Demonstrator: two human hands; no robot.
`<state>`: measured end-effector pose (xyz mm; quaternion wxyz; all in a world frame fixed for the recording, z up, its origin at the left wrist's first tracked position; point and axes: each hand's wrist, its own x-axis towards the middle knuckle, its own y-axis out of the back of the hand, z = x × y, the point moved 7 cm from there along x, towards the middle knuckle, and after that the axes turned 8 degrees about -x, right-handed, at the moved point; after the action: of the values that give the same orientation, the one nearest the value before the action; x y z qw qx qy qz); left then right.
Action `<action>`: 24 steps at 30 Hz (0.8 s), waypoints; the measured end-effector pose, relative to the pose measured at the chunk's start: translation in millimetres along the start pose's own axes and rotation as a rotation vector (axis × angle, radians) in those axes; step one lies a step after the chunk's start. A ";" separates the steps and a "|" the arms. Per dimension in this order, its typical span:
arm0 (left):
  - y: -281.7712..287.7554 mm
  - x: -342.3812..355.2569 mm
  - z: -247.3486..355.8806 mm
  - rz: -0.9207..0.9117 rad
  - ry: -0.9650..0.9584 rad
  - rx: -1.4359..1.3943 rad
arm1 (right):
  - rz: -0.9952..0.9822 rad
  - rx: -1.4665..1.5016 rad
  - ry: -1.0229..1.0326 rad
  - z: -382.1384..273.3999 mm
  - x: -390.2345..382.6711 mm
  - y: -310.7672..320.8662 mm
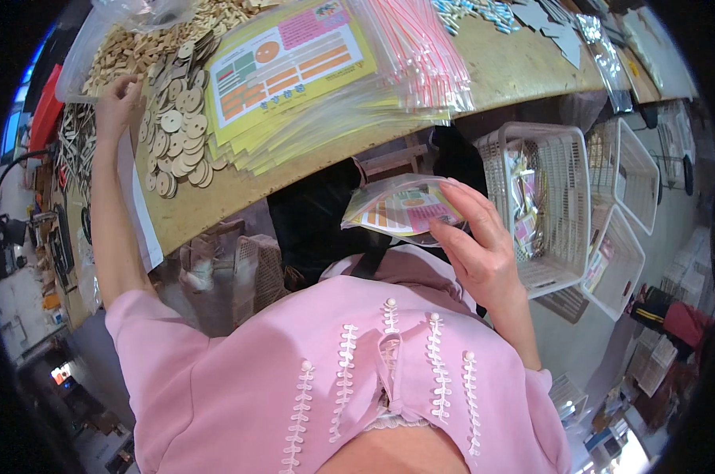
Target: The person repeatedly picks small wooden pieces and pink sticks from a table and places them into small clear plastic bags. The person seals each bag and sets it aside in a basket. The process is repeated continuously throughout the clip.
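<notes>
My right hand (484, 257) grips the edge of a clear plastic bag (401, 207) over my lap. A printed card in green, orange and pink shows through the bag, whose mouth looks parted. Stretched out to the far left, my left hand (119, 107) has its fingers drawn together at the heap of small wooden pieces (128, 55); what they hold, if anything, is too small to name. Beside that hand lie round wooden discs (185, 134) with holes and a pile of thin metal-looking pieces (77, 142).
Printed yellow sheets (294, 71) are stacked on the table (215, 209), beside clear bags with red-pink edges (413, 47). Blue-and-white small parts (484, 12) and grey plates (559, 35) lie farther right. White plastic baskets (559, 276) with filled bags stand on the right.
</notes>
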<state>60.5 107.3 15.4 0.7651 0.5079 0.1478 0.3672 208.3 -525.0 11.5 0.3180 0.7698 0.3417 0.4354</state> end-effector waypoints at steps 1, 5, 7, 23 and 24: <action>-0.6 -12.0 17.6 -0.003 -0.064 -0.200 | 0.001 0.000 0.002 0.2 -0.8 -1.0; -22.5 -121.0 214.7 -0.172 -0.269 -0.598 | -0.007 0.015 -0.004 3.0 1.4 -9.5; -29.5 -178.9 287.9 -0.252 -0.365 -0.531 | -0.007 0.026 0.015 2.8 5.6 -10.5; -54.3 -257.1 328.2 0.062 -0.748 -0.244 | -0.008 0.045 0.058 -2.5 9.9 -12.5; -51.1 -259.8 320.5 0.089 -0.753 -0.176 | -0.040 0.029 0.046 -2.5 14.1 -16.4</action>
<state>95.1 -302.9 73.1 0.7898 0.5455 -0.1974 0.1992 207.5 -503.9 6.1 0.3077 0.7572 0.3702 0.4415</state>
